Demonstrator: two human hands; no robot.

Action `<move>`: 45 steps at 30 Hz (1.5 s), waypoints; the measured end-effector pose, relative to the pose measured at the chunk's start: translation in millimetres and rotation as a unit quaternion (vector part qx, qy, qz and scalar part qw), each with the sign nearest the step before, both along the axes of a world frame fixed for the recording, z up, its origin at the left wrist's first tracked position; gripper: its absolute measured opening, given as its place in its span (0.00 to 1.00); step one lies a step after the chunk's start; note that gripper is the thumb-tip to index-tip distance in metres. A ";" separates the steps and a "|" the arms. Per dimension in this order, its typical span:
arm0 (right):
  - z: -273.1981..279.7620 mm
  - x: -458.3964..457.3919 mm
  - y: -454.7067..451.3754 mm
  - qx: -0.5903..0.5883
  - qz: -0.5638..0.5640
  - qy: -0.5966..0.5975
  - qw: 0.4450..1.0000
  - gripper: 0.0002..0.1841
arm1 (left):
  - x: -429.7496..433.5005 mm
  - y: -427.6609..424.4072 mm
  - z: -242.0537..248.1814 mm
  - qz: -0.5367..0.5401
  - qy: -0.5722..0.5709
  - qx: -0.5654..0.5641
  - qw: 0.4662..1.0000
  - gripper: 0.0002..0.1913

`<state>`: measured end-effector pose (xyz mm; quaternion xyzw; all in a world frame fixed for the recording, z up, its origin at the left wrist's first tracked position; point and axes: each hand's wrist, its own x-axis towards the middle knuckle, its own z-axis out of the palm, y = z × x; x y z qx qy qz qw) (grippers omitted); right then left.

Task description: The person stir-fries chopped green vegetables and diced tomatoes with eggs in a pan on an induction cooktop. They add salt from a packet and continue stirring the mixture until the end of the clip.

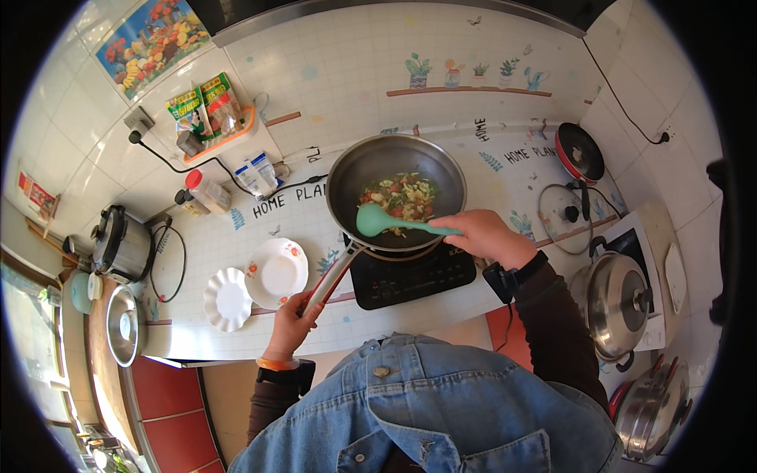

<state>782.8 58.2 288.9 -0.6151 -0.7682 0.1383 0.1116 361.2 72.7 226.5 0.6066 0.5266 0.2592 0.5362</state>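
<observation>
My left hand [294,324] grips the handle of a deep frying pan [343,171], which is tilted over a black induction cooktop [414,275]. Chopped food [408,198] with green, red and pale pieces lies in the pan. In my right hand [491,237] is the handle of a green ladle [371,220], its bowl low over the food at the pan's near side. A floral-patterned plate [277,273] and a white scalloped dish [228,300] stand left of the pan handle.
Seasoning containers [208,191] and an electric pressure cooker [127,242] stand at left, near a metal basin [125,325]. At right are a glass lid [559,222], a small red pan [579,152] and a lidded steel pot [615,301]. A black cord [295,182] runs behind the dishes.
</observation>
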 end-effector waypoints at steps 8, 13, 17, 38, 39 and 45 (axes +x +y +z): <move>2.1 -6.2 -6.3 0.044 -0.115 0.094 0.988 0.20 | 1.2 -2.3 -1.0 0.002 0.005 0.011 1.000 0.21; -22.4 -34.3 0.5 0.071 -0.082 0.079 0.991 0.20 | 2.7 -3.2 -3.4 0.001 0.003 0.019 1.000 0.21; -25.3 -32.2 6.5 0.055 -0.116 0.024 0.991 0.18 | 2.0 -3.8 -3.7 0.001 0.013 0.018 1.000 0.20; -54.9 -22.5 43.5 -0.082 -0.219 0.094 0.968 0.22 | 6.1 -10.5 7.6 -0.033 0.015 0.039 0.999 0.25; -57.0 -20.9 41.1 -0.049 -0.231 0.114 0.965 0.22 | 6.2 -11.1 8.9 -0.035 0.020 0.041 0.998 0.25; -62.3 -4.8 35.4 0.010 -0.328 0.138 0.934 0.23 | 6.2 -13.5 7.8 -0.030 0.015 0.046 0.998 0.25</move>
